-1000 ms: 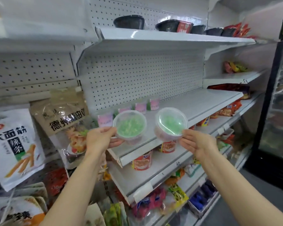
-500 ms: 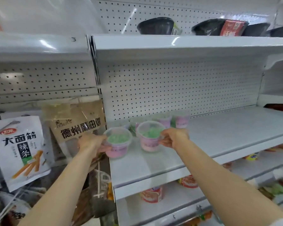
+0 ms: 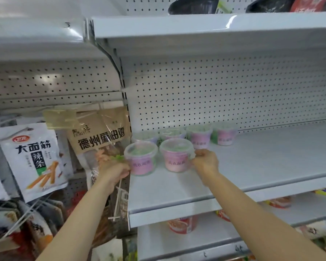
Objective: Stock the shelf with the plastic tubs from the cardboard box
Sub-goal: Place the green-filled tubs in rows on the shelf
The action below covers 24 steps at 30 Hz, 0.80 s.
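Compared with half a second ago, both held tubs are lower and further in: they now sit on the shelf [image 3: 252, 166] surface at its left end, where before they were carried just above its front edge. A second ago they were out in front of the shelving with lids tipped toward the camera.

Left hand [image 3: 114, 172]: curled around the lower left side of the left tub [image 3: 141, 158], fingers closed on the wall; grip in place. The hand sits at the shelf's left edge, partly in front of the brown snack bag [image 3: 100, 136].

Right hand [image 3: 205, 162]: fingers closed on the right side of the right tub [image 3: 176, 155], fingertips pinching near the lid rim; grip in place.

Orientation: both tubs stand upright, clear lids up, pink labels facing the camera, axis vertical. Bases appear to be on the shelf surface; contact under the left tub cannot be confirmed. The two tubs are just beside each other, apparently not touching.

Position: front row, left end of the shelf. Behind them stands the back row [image 3: 198, 135] of four like tubs against the pegboard [image 3: 233, 87], all upright. The rest of the shelf to the right is bare.

Left of the shelving, a white snack bag [image 3: 34, 157] hangs beside the brown one.
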Motion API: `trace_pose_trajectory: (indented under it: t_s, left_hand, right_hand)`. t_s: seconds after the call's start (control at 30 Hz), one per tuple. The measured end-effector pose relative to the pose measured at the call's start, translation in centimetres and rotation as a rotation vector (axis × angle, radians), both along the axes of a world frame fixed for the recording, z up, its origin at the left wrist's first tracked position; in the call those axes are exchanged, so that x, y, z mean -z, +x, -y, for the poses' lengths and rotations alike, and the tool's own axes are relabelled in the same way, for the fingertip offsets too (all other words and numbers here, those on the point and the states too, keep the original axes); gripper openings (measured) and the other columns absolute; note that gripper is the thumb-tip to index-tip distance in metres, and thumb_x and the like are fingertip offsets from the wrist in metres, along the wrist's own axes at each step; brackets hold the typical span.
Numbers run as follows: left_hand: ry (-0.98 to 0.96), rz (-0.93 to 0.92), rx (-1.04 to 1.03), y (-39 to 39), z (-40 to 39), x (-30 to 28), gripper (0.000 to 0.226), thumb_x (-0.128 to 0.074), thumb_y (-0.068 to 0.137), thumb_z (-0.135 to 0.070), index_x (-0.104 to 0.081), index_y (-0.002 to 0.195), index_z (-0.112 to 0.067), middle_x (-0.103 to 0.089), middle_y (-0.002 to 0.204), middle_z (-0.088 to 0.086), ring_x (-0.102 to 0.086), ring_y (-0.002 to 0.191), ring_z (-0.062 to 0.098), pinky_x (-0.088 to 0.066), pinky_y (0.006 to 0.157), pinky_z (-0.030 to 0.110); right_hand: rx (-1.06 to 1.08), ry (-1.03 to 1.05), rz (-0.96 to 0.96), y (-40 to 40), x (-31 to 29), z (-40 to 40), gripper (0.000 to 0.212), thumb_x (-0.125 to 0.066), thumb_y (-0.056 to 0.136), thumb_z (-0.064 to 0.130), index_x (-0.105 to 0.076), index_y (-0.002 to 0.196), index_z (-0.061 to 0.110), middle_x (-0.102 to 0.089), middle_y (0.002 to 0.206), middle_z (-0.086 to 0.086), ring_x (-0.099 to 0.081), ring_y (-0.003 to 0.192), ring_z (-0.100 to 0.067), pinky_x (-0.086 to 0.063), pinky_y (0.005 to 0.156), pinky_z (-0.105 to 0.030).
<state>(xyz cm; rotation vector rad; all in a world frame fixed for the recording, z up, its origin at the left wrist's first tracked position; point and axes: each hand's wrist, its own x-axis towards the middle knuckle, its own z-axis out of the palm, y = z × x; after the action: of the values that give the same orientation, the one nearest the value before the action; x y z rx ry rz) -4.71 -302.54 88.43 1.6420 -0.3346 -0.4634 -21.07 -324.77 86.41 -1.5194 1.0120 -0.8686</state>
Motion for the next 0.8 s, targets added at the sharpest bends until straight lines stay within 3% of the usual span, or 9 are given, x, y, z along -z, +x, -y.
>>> trace_pose_trajectory:
  t_s: [0.07,0.17,0.33,0.4,0.53,0.8]
  left_hand:
    - [0.102,0.122,0.129,-0.6,0.7,1.3,0.06,-0.085,0.06,-0.008,-0.063,0.115,-0.019,-0.069,0.113,-0.002,-0.061,0.108,0.02,-0.046,0.093,0.033]
    - [0.163,0.206,0.104,-1.0,2.4,1.9,0.09,-0.094,0.048,-0.025,-0.054,0.129,-0.02,-0.064,0.121,-0.003,-0.059,0.112,0.021,-0.045,0.099,0.036]
    - [0.231,0.308,-0.035,-0.6,3.8,2.7,0.108,-0.093,0.034,-0.048,-0.053,0.131,-0.021,-0.065,0.123,0.0,-0.062,0.11,0.022,-0.049,0.099,0.041]
    - [0.269,0.35,-0.034,-0.3,4.0,3.0,0.113,-0.089,0.029,-0.059,-0.053,0.13,-0.021,-0.066,0.122,0.0,-0.062,0.108,0.021,-0.05,0.098,0.04]
    - [0.281,0.409,-0.047,-0.7,4.2,3.0,0.103,-0.091,0.043,-0.052,-0.051,0.131,-0.017,-0.064,0.124,0.003,-0.061,0.111,0.023,-0.049,0.099,0.039]
    - [0.322,0.494,-0.038,-0.3,4.3,3.4,0.105,-0.085,0.042,-0.062,-0.051,0.131,-0.017,-0.065,0.123,0.003,-0.063,0.11,0.023,-0.051,0.095,0.04]
  right_hand:
    - [-0.16,-0.09,-0.043,0.4,0.9,-1.0,0.068,-0.079,0.061,0.009,-0.054,0.123,0.018,-0.063,0.116,-0.003,-0.061,0.104,-0.024,-0.055,0.082,-0.037]
    - [-0.255,-0.091,0.03,1.2,1.1,-1.7,0.094,-0.09,0.049,0.014,-0.041,0.128,0.022,-0.061,0.115,0.004,-0.059,0.105,-0.018,-0.052,0.088,-0.035]
    - [-0.279,-0.107,0.102,1.0,0.8,-1.1,0.088,-0.087,0.056,0.004,-0.039,0.129,0.02,-0.06,0.113,0.004,-0.057,0.101,-0.015,-0.046,0.067,-0.016]
    - [-0.312,-0.092,0.137,0.8,0.9,-0.5,0.091,-0.087,0.055,0.002,-0.039,0.13,0.02,-0.061,0.112,0.006,-0.059,0.101,-0.013,-0.047,0.069,-0.017]
    - [-0.345,-0.082,0.152,0.8,0.8,0.1,0.088,-0.087,0.056,0.0,-0.041,0.129,0.019,-0.062,0.114,0.003,-0.059,0.102,-0.013,-0.048,0.07,-0.017]
    - [-0.366,-0.095,0.161,0.9,0.9,0.1,0.085,-0.084,0.06,-0.002,-0.04,0.129,0.02,-0.058,0.105,0.012,-0.057,0.097,-0.008,-0.046,0.064,-0.013]
